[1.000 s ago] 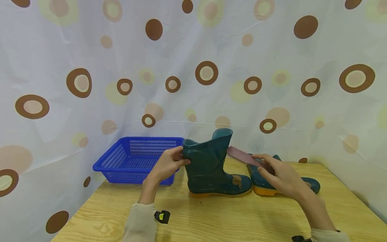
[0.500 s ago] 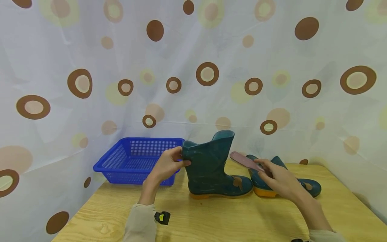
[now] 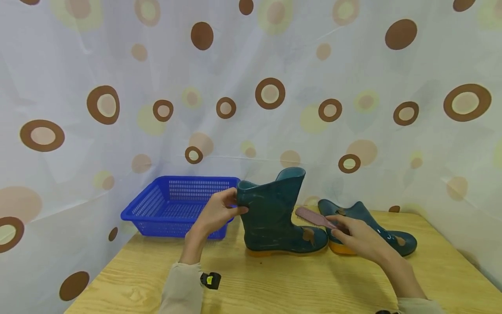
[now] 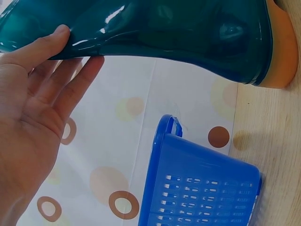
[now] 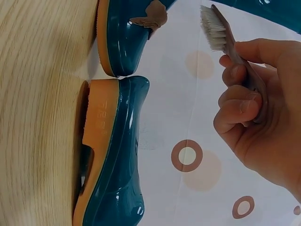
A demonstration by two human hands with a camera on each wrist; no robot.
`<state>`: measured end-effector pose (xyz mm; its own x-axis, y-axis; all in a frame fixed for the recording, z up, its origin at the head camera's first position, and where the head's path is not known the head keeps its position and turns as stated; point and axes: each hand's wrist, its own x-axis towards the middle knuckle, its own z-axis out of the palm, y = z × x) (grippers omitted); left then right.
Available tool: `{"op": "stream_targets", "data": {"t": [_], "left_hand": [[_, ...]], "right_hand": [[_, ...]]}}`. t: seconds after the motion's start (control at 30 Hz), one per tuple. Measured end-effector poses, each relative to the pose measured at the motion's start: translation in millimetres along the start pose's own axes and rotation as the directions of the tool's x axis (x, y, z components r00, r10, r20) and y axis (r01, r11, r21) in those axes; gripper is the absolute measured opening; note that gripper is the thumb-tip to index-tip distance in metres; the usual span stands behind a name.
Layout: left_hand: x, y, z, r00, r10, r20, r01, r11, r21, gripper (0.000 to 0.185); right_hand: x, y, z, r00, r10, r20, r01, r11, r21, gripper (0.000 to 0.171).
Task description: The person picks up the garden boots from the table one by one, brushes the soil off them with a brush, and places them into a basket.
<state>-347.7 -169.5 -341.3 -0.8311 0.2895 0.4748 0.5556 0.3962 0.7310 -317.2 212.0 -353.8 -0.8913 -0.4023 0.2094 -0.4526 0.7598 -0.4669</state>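
A teal rubber boot [image 3: 274, 218] with an orange sole stands upright mid-table. My left hand [image 3: 231, 206] pinches the back rim of its shaft, thumb on the outside [image 4: 56, 37]. A second teal boot [image 3: 364, 224] lies on its side to the right. My right hand [image 3: 342, 227] grips the handle of a pinkish-brown brush [image 3: 313, 216]. The brush's white bristles [image 5: 212, 29] point toward the upright boot's toe [image 5: 127, 37], and the brush hangs just above it, apart from it. A brown butterfly ornament [image 5: 150, 16] sits on that toe.
A blue plastic basket [image 3: 157, 205] stands at the back left of the wooden table [image 3: 274, 283], just behind my left hand. A spotted curtain [image 3: 251, 109] closes in the back and sides. The lying boot's orange sole [image 5: 99, 141] faces the table.
My right hand has lowered the brush and drawn it down toward the upright boot's toe. The left hand and both boots have stayed put.
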Motion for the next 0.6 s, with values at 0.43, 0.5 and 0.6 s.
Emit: {"op": "stream_targets", "data": {"t": [0.43,0.5,0.6], "left_hand": [[-1.4,0.5,2.2,1.000,-0.011,-0.001,0.011,1.000,0.003,0.016],[-1.1,0.6,2.1,1.000,-0.007,-0.001,0.007,1.000,0.003,0.016],[0.0,1.2,1.7,1.000,-0.001,-0.005,0.001,1.000,0.001,0.016]], "right_hand": [[4,2,14,0.998,0.008,0.063,-0.009,1.000,0.017,0.043],[3,2,15,0.997,0.015,0.082,-0.018,0.999,0.034,0.043],[3,1,16,0.992,0.037,0.122,-0.044,0.998,0.054,0.040]]}}
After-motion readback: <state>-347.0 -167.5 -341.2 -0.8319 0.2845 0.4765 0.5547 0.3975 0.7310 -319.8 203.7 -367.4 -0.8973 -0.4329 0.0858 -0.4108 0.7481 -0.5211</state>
